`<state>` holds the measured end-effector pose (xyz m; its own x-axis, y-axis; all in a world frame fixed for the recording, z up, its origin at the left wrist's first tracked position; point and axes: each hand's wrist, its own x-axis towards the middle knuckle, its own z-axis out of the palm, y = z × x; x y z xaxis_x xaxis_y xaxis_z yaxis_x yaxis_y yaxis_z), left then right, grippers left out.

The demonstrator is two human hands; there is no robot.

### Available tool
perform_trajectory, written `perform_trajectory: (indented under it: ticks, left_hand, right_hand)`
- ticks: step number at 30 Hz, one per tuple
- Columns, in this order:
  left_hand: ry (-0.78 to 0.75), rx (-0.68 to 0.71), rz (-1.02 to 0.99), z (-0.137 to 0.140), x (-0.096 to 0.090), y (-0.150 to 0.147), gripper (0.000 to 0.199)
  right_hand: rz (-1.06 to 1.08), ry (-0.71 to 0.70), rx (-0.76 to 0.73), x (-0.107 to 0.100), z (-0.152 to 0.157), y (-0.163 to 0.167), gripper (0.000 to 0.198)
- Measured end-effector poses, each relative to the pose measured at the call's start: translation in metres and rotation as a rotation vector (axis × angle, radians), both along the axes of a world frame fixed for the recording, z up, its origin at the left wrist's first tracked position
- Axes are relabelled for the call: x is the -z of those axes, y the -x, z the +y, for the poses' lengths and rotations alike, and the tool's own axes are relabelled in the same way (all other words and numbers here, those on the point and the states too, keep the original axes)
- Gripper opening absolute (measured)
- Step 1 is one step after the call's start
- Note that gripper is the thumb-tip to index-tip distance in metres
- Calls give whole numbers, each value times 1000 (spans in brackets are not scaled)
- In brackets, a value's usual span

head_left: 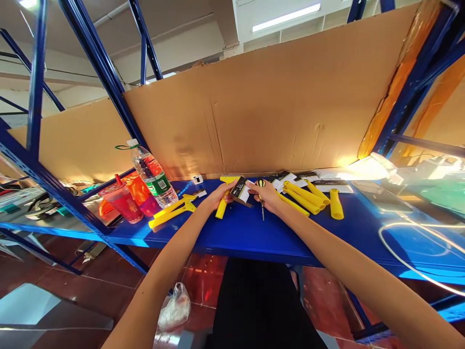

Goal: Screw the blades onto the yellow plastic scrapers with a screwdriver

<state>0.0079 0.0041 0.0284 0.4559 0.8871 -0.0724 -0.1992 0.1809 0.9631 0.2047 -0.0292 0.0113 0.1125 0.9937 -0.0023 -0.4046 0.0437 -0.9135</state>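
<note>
two hands meet over one small black-and-white packet, just back from the middle of the blue desk. it looks light, thin and flat, stiff like card, and its glossy dark face could slide under a dry thumb. a narrow brownish strip shows along its lower edge; what it is made of i cannot tell, but it may be hard or sharp, so the side edges seem the better place to take hold.

the left hand pinches the packet by its left side, the gap between thumb and fingers only as wide as the thin packet. the right hand has its fingers curled in around a screwdriver, shaft pointing toward the front edge; its thumb reaches the packet's right side, though how firmly it presses i cannot tell.

beneath and just beside the left hand lies a yellow scraper-like tool, its broad end toward the back edge. farther left rests a forked pair of yellow pieces, then a water bottle and a red cup near the left end. right of the right hand lie several yellow handles, with more packets behind them along the back edge, under the cardboard panel.
</note>
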Motion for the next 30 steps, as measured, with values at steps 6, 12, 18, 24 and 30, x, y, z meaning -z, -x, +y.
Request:
perform_trajectory:
  ticks: [6, 12, 18, 24, 30]
  left_hand:
    - [-51, -92, -5, 8, 7, 1, 42]
    - [-105, -244, -27, 13, 10, 2, 44]
    - [-151, -287, -28, 10, 8, 0, 46]
    - [-166, -310, -23, 8, 4, -2, 46]
    - [-165, -317, -15, 5, 1, -2, 46]
  right_hand:
    - [-18, 6, -16, -1, -1, -1, 46]
    - [-73, -30, -51, 6, 3, -1, 42]
    - [-81, -75, -99, 7, 2, 0, 40]
    - [-69, -78, -103, -1, -3, -1, 33]
    - [-108, -81, -154, -5, -9, 2, 40]
